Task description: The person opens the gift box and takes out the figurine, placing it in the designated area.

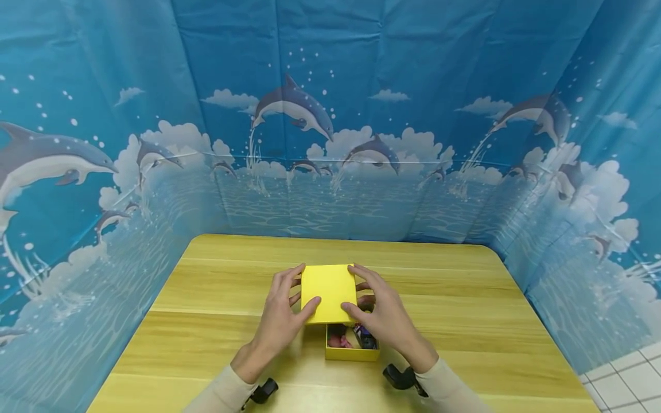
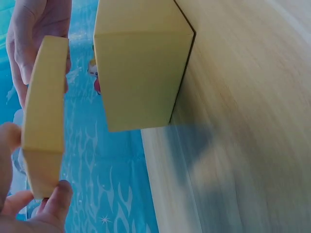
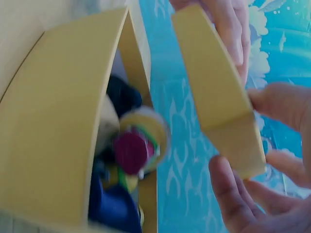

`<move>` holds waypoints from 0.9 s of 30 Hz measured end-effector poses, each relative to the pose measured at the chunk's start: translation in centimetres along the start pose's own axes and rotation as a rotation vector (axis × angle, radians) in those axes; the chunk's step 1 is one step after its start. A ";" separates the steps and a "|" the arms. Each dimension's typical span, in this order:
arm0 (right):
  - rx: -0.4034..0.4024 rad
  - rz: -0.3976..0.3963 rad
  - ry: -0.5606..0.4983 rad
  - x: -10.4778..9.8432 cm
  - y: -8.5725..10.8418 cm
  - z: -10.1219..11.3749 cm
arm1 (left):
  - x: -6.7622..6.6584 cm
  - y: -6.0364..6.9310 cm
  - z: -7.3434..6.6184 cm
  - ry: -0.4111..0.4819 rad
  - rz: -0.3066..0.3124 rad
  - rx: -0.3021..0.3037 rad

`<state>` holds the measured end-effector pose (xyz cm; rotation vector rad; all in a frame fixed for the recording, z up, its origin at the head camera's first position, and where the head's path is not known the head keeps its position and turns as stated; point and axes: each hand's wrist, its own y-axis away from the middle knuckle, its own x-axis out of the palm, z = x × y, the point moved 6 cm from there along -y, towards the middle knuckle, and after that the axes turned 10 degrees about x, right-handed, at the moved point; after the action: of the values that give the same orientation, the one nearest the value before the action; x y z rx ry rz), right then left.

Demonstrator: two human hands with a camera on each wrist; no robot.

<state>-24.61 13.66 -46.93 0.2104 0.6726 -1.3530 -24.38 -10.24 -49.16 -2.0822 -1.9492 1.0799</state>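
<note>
A square yellow lid (image 1: 327, 292) is held between both hands above a yellow box (image 1: 351, 355). My left hand (image 1: 281, 315) grips the lid's left side, thumb on top and fingers along the edge. On the opposite side, my right hand (image 1: 387, 315) grips it the same way. In the left wrist view, a gap separates the lid (image 2: 46, 102) from the box (image 2: 143, 80). The open box (image 3: 53, 126) holds several small items in the right wrist view, among them a round magenta piece (image 3: 131, 150) and a dark blue piece (image 3: 114, 208); their kinds are unclear.
The box stands on a wood-grain table (image 1: 217, 344) toward its near side. A blue curtain (image 1: 330, 201) printed with dolphins and clouds encloses the table's back and sides. White floor tiles (image 1: 635, 378) show at the lower right. Dark wrist cameras sit below both hands.
</note>
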 end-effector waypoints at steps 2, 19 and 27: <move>0.010 -0.043 -0.011 0.4 -0.2 0.2 | -0.3 0.0 0.2 -0.017 -0.028 -0.022; 0.000 -0.073 -0.065 4.0 -1.6 3.0 | -4.7 0.2 0.4 -0.127 -0.227 0.034; 0.018 0.015 -0.066 5.3 -1.5 3.2 | -6.0 0.8 1.0 -0.160 -0.268 0.027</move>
<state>-24.66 7.31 -46.94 0.1838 0.6025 -1.3461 -23.82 -16.19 -47.79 -1.7034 -2.1938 1.2355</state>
